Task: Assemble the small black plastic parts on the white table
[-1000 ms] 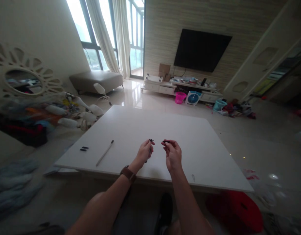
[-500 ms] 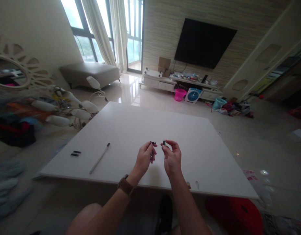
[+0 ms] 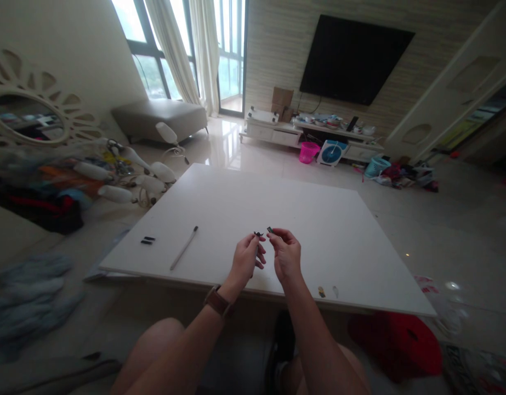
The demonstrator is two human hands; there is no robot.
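Two small dark pieces are held above the white desk (image 3: 318,219), near its front edge: one (image 3: 258,234) pinched in the left hand (image 3: 246,260), one (image 3: 269,230) in the right hand (image 3: 286,258) (almost touching). Left lie one pen (image 3: 184,248) and two black clips (image 3: 147,240); the far half is bare.

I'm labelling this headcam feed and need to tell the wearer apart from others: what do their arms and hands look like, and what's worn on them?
Both forearms are bare, with no sleeves in view. The left hand has a brown strap watch on its wrist, band buckled snugly. The right hand and its wrist carry nothing: no watch or glove. No rings can be made out at this size.
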